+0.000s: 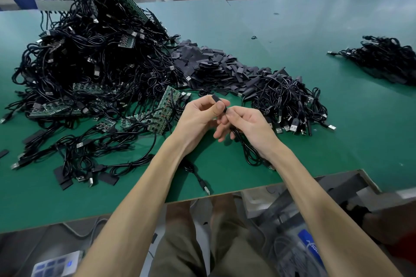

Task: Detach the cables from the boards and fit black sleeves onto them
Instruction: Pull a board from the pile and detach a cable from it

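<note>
Above desk (315, 29), near edge: left grip (200, 117) pinching a black sleeve (215, 98); right grip (247, 123) pinching USB cable (244, 146) end against the sleeve, cable looping down below it. Circuit boards (167, 105) just left. Loose sleeve pile (213, 63) beyond. Cable heap (290, 101) near right.
</note>
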Tool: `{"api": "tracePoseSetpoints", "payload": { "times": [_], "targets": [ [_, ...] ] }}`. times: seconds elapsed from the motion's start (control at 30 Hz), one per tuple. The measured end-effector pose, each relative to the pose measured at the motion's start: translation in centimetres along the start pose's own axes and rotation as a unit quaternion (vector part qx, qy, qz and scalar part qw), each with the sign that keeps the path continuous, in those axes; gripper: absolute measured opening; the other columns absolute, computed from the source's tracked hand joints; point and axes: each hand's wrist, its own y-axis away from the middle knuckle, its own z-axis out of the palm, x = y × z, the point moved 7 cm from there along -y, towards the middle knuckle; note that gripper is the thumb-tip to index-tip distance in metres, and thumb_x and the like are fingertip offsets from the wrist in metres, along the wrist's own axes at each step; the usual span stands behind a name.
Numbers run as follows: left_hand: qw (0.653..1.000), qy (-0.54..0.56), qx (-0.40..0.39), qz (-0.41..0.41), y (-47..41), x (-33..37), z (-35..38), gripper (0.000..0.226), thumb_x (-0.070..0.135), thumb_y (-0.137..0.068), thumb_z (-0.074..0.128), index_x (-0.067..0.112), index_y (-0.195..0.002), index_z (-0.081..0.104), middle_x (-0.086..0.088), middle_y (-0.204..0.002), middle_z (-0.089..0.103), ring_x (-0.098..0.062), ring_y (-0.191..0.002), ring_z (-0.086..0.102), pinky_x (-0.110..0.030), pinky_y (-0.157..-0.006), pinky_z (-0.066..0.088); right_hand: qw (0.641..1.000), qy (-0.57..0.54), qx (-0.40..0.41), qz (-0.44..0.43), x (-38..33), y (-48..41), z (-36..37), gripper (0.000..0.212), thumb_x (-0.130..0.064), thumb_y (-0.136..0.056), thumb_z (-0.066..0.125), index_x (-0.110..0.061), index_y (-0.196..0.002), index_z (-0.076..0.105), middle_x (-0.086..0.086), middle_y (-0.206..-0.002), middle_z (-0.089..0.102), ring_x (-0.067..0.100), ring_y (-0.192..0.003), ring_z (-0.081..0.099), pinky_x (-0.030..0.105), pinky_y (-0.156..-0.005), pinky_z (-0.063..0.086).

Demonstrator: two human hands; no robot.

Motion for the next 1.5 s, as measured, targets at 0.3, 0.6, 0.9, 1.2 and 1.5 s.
{"api": "tracePoseSetpoints", "payload": {
  "times": [0.3,0.6,0.9,1.2,1.5],
  "targets": [
    [1.0,-0.004,0.005,0.005,0.0,0.1,0.0,0.05,0.027,-0.085,0.073,-0.015,-0.107,0.058,-0.007,-0.068,0.061,-0.019,-0.048,0.054,-0.03,-0.047,0.05,1.0,0.008,0.0,-0.004,0.0,-0.1,0.1,0.032,-0.02,-0.111,0.042,-0.012,-0.086,0.058,0.01,-0.078,0.077,0.023,-0.064,0.07,0.023,-0.057,0.045],
    [1.0,0.001,0.003,0.009,0.0,0.1,-0.1,0.054,0.029,-0.092,0.072,-0.019,-0.108,0.056,-0.007,-0.069,0.061,-0.021,-0.047,0.055,-0.03,-0.049,0.051,1.0,0.004,0.012,0.002,0.0,-0.1,0.0,0.03,-0.015,-0.111,0.041,-0.008,-0.088,0.059,0.011,-0.079,0.077,0.022,-0.064,0.07,0.023,-0.058,0.045],
    [0.999,-0.03,0.042,0.0,-0.2,0.0,-0.8,0.033,0.026,-0.098,0.067,-0.001,-0.116,0.07,-0.008,-0.071,0.059,-0.019,-0.057,0.055,-0.033,-0.058,0.05,0.999,0.02,0.025,0.012,0.3,-0.1,0.2,0.03,-0.017,-0.11,0.045,-0.01,-0.086,0.062,0.012,-0.076,0.077,0.021,-0.062,0.071,0.021,-0.056,0.045],
    [0.993,-0.048,0.1,0.038,0.0,0.8,-1.6,0.026,0.012,-0.089,0.077,0.012,-0.115,0.077,-0.01,-0.083,0.06,-0.014,-0.064,0.052,-0.024,-0.068,0.049,0.999,0.035,0.026,0.024,0.4,0.0,0.3,0.031,-0.016,-0.11,0.045,-0.008,-0.084,0.06,0.014,-0.076,0.077,0.022,-0.06,0.07,0.023,-0.055,0.044],
    [0.987,-0.036,0.145,0.06,0.0,1.1,-2.3,0.024,0.012,-0.091,0.075,0.006,-0.114,0.075,-0.007,-0.084,0.063,-0.015,-0.065,0.055,-0.025,-0.067,0.051,0.999,0.03,0.034,0.011,0.2,-0.2,0.2,0.024,-0.016,-0.109,0.048,-0.007,-0.094,0.063,0.014,-0.085,0.078,0.023,-0.069,0.072,0.026,-0.058,0.046]
  ]
}}
